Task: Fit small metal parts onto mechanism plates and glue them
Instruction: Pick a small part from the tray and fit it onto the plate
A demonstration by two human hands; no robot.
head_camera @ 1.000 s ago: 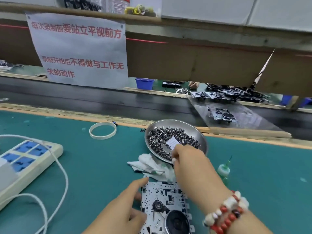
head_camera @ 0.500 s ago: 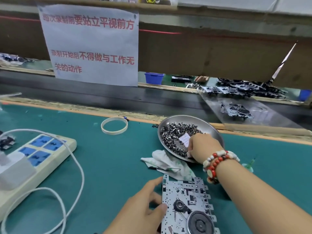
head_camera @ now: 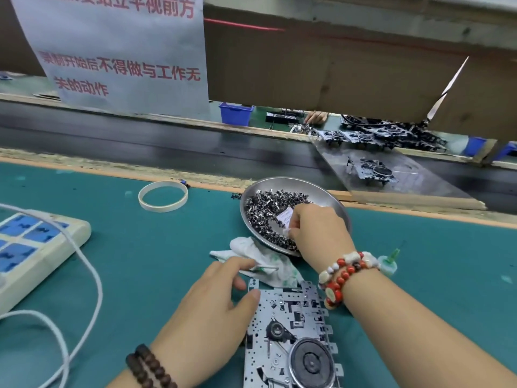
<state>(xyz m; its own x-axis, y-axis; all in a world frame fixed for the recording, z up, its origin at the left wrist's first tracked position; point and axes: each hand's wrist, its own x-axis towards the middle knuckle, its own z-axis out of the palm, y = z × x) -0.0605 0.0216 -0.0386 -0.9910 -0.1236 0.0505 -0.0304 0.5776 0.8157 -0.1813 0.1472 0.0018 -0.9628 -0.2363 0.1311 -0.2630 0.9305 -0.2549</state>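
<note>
A silver mechanism plate (head_camera: pixel 291 329) with a round black wheel lies on the green mat at the bottom centre. My left hand (head_camera: pixel 212 309) holds its upper left corner, thumb on the plate's edge. Behind it a steel dish (head_camera: pixel 321 191) holds several small dark metal parts (head_camera: pixel 265 211) and a white paper slip (head_camera: pixel 285 217). My right hand (head_camera: pixel 316 233) reaches into the dish with its fingers curled down among the parts; what they pinch is hidden. A small green-tipped glue bottle (head_camera: pixel 389 263) lies just right of my right wrist.
A crumpled white cloth (head_camera: pixel 251 253) with a swab lies between dish and plate. A white tape ring (head_camera: pixel 163 196) sits at mid-left. A power strip (head_camera: pixel 33 245) with a white cable (head_camera: pixel 89 275) fills the left. Beyond the mat runs a dark conveyor (head_camera: pixel 167 144) with finished mechanisms (head_camera: pixel 372 169).
My right hand moved forward from the plate into the dish and curled over the metal parts. My left hand shifted up to the plate's corner. The view tilted downward.
</note>
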